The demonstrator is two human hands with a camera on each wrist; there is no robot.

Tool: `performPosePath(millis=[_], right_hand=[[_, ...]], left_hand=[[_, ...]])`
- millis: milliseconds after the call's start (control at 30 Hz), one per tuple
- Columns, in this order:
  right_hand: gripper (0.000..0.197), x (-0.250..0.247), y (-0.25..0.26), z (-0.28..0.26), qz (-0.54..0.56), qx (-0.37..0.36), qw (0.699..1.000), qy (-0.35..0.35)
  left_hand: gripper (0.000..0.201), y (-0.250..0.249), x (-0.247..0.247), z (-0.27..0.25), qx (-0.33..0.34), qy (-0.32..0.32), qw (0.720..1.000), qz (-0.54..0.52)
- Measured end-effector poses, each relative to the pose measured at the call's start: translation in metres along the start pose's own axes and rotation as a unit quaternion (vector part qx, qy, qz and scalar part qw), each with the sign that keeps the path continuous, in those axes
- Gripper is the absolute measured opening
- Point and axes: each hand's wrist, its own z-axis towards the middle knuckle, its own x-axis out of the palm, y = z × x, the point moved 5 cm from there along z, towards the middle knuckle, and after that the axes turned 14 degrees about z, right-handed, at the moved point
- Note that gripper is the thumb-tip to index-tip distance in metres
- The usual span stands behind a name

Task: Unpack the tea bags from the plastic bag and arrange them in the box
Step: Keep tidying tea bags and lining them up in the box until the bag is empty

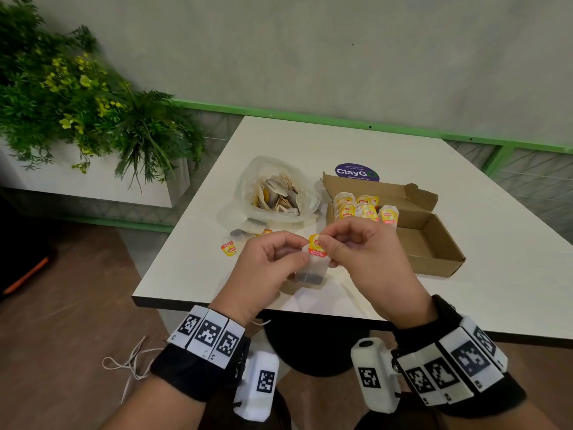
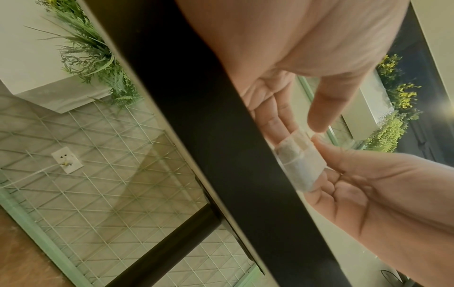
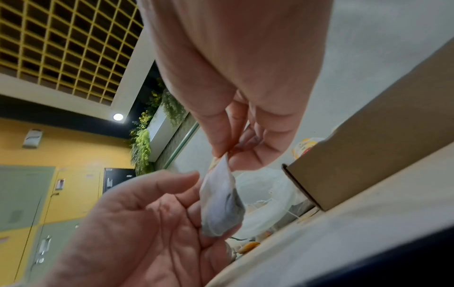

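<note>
Over the table's near edge both hands hold one tea bag (image 1: 312, 268) (image 2: 299, 161) (image 3: 221, 203) between them. My right hand (image 1: 350, 249) (image 3: 245, 136) pinches its top at the yellow and red tag (image 1: 316, 245). My left hand (image 1: 276, 259) (image 2: 294, 58) cradles the bag's left side, thumb against its edge. The clear plastic bag (image 1: 276, 190) (image 3: 265, 194) lies open behind the hands with several tea bags inside. At the right stands the open cardboard box (image 1: 434, 265) (image 3: 368, 145); a row of tea bags (image 1: 362, 207) fills its left end.
A loose tag (image 1: 228, 247) and a tea bag (image 1: 248, 229) lie on the white table (image 1: 310, 144) in front of the plastic bag. A purple sticker (image 1: 356, 172) sits behind the box. A planter with greenery (image 1: 77, 103) stands left of the table.
</note>
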Motion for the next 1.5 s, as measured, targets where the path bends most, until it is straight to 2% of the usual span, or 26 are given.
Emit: performPosePath(millis=[133, 267, 400, 700, 1033, 1100, 1267, 1400, 1500], right_hand=[[0.002, 0.0011, -0.0008, 0.0005, 0.019, 0.008, 1.000, -0.009], [0.006, 0.0039, -0.0009, -0.0005, 0.022, 0.014, 1.000, 0.008], [0.011, 0.0059, -0.0006, -0.0009, 0.013, 0.031, 0.999, 0.035], [0.015, 0.0032, 0.0024, -0.0010, 0.004, 0.029, 0.999, 0.027], [0.031, 0.0031, 0.0031, -0.0027, -0.009, 0.035, 0.998, 0.045], [0.029, 0.0036, 0.0030, -0.0028, -0.029, 0.027, 0.998, 0.044], [0.005, 0.0054, 0.0009, -0.0018, -0.083, 0.024, 0.996, 0.037], [0.003, 0.0030, 0.0012, -0.0002, -0.049, 0.031, 0.998, 0.010], [0.006, 0.0010, 0.0006, -0.0001, -0.024, 0.032, 0.999, -0.016]], left_hand=[[0.029, -0.0016, 0.0004, -0.0001, 0.011, -0.004, 1.000, -0.006], [0.032, 0.0002, -0.0004, 0.0008, 0.007, -0.027, 0.999, -0.021], [0.036, 0.0013, 0.0012, 0.0006, 0.008, -0.019, 1.000, -0.014], [0.034, 0.0017, 0.0012, 0.0008, 0.023, -0.013, 1.000, 0.012], [0.011, 0.0042, -0.0013, 0.0040, 0.017, -0.016, 1.000, -0.011], [0.012, 0.0053, -0.0008, 0.0044, 0.021, -0.022, 1.000, 0.001], [0.009, 0.0027, -0.0005, 0.0038, 0.035, -0.032, 0.999, 0.010], [0.024, 0.0034, -0.0016, 0.0008, 0.029, -0.039, 0.998, -0.026], [0.025, 0.0033, -0.0009, 0.0002, 0.039, -0.044, 0.998, -0.013]])
